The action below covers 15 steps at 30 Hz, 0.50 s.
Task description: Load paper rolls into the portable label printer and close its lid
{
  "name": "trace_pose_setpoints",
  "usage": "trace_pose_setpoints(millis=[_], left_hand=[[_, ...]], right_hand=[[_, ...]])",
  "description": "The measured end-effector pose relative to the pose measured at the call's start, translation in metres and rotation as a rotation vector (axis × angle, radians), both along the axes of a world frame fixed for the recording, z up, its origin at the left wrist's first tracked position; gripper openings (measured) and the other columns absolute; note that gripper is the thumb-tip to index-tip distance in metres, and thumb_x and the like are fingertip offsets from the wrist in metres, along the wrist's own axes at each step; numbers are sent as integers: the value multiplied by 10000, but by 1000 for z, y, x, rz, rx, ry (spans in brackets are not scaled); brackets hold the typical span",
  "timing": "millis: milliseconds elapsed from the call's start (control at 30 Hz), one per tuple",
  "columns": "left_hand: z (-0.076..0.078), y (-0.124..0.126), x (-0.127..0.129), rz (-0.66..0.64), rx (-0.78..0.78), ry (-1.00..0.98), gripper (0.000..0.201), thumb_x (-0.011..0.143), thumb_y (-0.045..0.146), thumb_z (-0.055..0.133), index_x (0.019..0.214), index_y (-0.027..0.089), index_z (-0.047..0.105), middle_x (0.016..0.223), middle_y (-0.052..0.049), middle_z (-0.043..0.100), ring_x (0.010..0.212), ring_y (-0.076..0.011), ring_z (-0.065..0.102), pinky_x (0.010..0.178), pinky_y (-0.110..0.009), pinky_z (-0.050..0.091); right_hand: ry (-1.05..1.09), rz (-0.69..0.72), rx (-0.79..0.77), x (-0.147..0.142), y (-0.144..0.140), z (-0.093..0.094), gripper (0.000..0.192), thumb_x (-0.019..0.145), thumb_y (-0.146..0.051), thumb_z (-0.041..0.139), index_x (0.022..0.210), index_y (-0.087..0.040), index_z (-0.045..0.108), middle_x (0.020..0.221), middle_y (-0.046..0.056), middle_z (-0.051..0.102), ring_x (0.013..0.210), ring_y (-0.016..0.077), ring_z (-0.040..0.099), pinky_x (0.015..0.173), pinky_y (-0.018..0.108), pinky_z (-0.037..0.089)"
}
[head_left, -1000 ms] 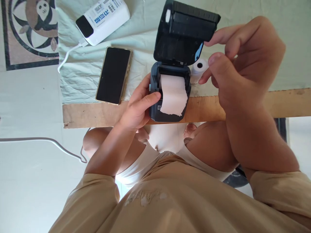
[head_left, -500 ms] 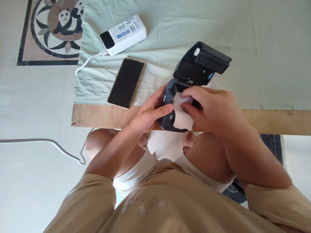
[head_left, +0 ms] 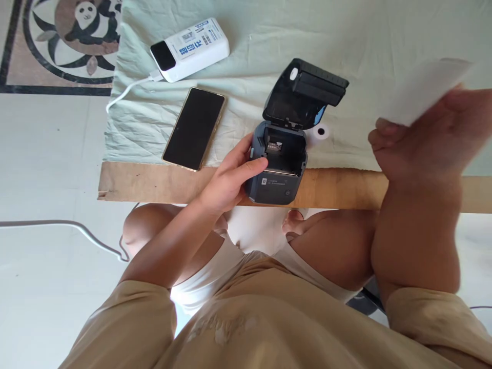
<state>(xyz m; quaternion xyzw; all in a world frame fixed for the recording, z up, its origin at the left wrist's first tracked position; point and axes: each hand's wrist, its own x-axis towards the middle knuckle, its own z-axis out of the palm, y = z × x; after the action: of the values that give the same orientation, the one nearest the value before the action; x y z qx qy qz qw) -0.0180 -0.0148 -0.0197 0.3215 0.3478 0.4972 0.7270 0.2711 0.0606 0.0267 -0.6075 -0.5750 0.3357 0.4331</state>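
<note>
My left hand (head_left: 234, 177) grips the left side of a dark portable label printer (head_left: 274, 189), thumb over the edge of its paper compartment. The printer's lid (head_left: 303, 92) is swung up, and no roll sits in the compartment. Off to the right, my right hand (head_left: 430, 133) is raised and closed on a piece of white paper (head_left: 426, 89), blurred by motion. Whether a roll is wound inside that paper cannot be made out. Just behind the printer, a small white paper roll (head_left: 321, 131) with a dark core lies on the cloth.
A phone (head_left: 195, 128) with a dark screen lies left of the printer. Beyond it is a white power bank (head_left: 192, 48) with a white cable (head_left: 128, 91) plugged in. Pale green cloth (head_left: 384, 31) covers the table, leaving a bare wooden front edge (head_left: 338, 187).
My right hand has lifted the white paper out of the printer and carried it far right. The compartment and the roll behind are now visible. My left hand still holds the printer.
</note>
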Motion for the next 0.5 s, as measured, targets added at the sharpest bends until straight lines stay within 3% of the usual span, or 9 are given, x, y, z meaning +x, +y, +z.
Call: trace_pose_setpoints(millis=[67,167,267,367,500], left_hand=[[1,1,0,-11,-1,7,507,851,408,932,1295,243,752,1184,-54,896,984,-285,871,781,-362,695],[2,2,1,-25,-2,26,481,868,445,927,1275,256,754,1247,-56,900,1137,-335,880,848,-394,719],[3,1,2,-28,2,43,502,884,492,924,1297,261,755,1322,-72,890,1267,-371,855,911,-426,728],[4,0,2,-17,-7,51,551,872,481,924,1335,241,745,1336,-95,882,1262,-382,855,932,-439,724],[4,0,1,-17,-13,61,585,858,464,917,1355,217,733,1280,-101,891,1159,-360,879,866,-409,717]], right_hand=[[155,-123,-16,9,18,-16,346,670,-456,549,968,-297,474,1000,67,597,680,151,452,585,366,277],[115,-207,-32,18,27,-36,291,710,-317,653,973,-281,534,915,21,555,696,150,517,611,356,411],[-261,-186,34,32,23,-46,241,816,-248,754,975,-256,574,949,21,612,906,222,677,853,479,597],[-647,-168,147,48,20,-49,261,859,-301,807,1034,-250,621,1091,54,713,1136,287,742,1037,579,617],[-672,-181,156,53,22,-49,485,794,-267,862,1246,-277,686,1264,64,790,1126,283,772,998,528,619]])
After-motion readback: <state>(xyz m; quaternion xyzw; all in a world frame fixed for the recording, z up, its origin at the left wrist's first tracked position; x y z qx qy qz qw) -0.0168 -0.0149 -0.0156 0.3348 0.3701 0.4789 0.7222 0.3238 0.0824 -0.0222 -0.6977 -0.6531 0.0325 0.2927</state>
